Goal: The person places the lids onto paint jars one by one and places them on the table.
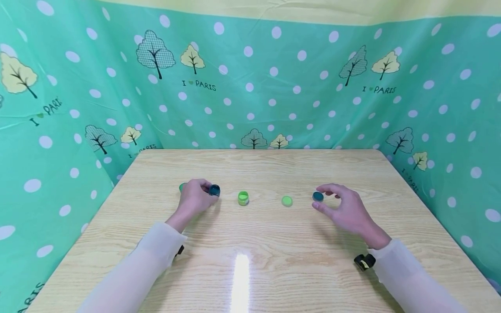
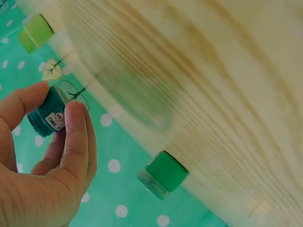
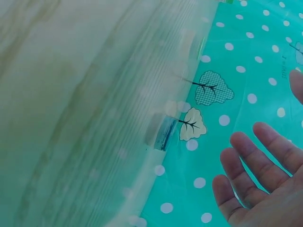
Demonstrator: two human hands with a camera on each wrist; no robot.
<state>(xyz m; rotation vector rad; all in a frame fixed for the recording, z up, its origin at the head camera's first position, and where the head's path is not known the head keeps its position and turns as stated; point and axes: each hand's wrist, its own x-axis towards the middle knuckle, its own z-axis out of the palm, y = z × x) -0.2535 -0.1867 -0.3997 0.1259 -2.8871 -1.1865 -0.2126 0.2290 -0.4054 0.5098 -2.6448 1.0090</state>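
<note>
My left hand (image 1: 197,196) pinches a small dark teal paint jar (image 1: 214,190) between thumb and fingers, its open mouth facing up in the head view. The label on this jar (image 2: 50,116) shows in the left wrist view. My right hand (image 1: 346,211) is beside a dark teal lid (image 1: 318,197), thumb and fingers spread around it. In the right wrist view the lid (image 3: 165,135) lies on the table, apart from the fingertips. Between the hands stand an uncapped light green paint jar (image 1: 243,198) and a light green lid (image 1: 287,201) lying flat.
A green jar (image 2: 165,174) stands left of my left hand, mostly hidden behind it in the head view. The wooden table (image 1: 274,243) meets a green dotted cloth (image 1: 250,87) at the back and sides. Light glares off the table's front middle.
</note>
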